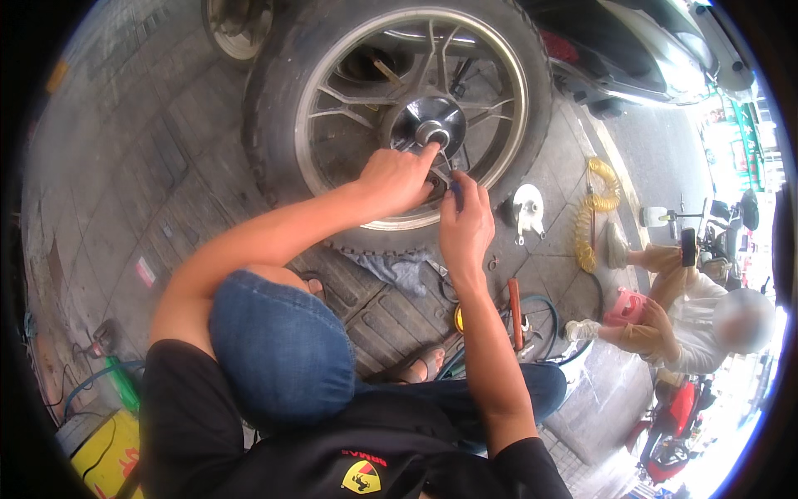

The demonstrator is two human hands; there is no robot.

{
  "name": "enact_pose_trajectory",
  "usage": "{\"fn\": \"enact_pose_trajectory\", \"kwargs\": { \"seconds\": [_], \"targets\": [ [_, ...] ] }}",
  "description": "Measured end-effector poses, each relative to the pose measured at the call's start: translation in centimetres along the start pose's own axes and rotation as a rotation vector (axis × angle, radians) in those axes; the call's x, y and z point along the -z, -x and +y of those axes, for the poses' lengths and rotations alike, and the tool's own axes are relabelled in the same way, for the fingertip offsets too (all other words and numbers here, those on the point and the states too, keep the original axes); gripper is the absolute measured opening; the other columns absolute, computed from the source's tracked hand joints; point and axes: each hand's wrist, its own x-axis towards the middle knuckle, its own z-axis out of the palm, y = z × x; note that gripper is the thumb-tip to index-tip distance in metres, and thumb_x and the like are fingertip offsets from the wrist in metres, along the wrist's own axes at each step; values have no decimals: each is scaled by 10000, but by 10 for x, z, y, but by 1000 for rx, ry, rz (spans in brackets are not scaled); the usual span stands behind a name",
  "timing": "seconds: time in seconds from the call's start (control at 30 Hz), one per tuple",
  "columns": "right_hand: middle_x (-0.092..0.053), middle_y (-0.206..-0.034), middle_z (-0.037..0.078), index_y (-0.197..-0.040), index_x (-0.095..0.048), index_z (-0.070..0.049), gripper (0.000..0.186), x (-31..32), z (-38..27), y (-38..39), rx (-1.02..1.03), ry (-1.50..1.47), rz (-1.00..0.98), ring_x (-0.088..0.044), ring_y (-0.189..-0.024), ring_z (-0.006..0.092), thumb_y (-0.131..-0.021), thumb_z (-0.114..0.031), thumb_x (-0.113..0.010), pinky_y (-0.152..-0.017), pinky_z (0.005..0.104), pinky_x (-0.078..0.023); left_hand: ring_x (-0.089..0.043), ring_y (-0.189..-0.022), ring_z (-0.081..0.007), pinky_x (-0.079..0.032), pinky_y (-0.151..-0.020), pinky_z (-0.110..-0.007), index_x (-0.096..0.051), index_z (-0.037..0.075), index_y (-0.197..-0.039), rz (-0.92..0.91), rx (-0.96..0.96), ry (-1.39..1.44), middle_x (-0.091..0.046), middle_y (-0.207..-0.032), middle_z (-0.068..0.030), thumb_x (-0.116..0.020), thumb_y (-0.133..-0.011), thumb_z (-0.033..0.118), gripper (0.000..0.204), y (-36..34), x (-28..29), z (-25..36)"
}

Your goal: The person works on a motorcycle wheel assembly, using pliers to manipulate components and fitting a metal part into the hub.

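A motorcycle wheel [522, 108] with a black tyre and pale spokes lies flat before me. The index finger of my left hand [397, 178] is stretched out to the rim of its shiny centre hub [417, 123]; my other left fingers are bent and partly hidden, with nothing visible held. My right hand [467, 218] is closed around the dark blue handle of a slim screwdriver [455, 193]. Its thin metal shaft points up to the hub, close to my left fingertip. Whether the tip touches the hub's inner ring, I cannot make out.
Right of the wheel lie a white metal brake plate [528, 213] and a yellow coiled air hose [603, 200]. A grey rag [397, 273] and a red-handled tool [515, 312] lie nearer me. A scooter [632, 50] stands far right; a person [694, 312] sits at the right.
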Motion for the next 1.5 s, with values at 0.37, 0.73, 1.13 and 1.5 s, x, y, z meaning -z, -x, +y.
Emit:
{"fn": "enact_pose_trajectory", "kwargs": {
  "seconds": [0.37,0.73,1.13,1.5],
  "targets": [
    [-645,-987,141,-1125,-641,-79,278,9,15,-14,47,-40,-20,-644,-874,338,-857,-145,-614,-768,412,-501,-664,-722,-309,-525,-661,-389,-638,40,-1158,80,-245,363,-691,-827,-143,-689,-826,238,390,24,-26,-27],
    [-667,-924,137,-1082,-645,-84,250,7,16,-21,20,-154,-66,-655,-860,341,-861,-189,-592,-752,442,-517,-692,-798,-217,-526,-748,-342,-676,30,-1117,-140,70,357,-725,-936,-140,-649,-874,148,272,23,41,-31],
    [-670,-992,147,-1135,-640,-70,274,-1,32,-11,1,-304,-53,-660,-893,338,-888,-176,-585,-768,414,-525,-642,-715,-166,-509,-683,-320,-547,55,-1317,-472,82,323,-694,-836,-96,-667,-875,200,480,-10,53,-11],
    [-694,-1036,203,-1095,-673,-19,359,-16,46,-28,-304,-936,-199,-665,-997,340,-823,-201,-527,-889,406,-503,-629,-748,-156,-515,-706,-314,-639,51,-1220,-550,98,119,-691,-902,-118,-665,-878,168,362,-18,81,-3]
  ]
}}
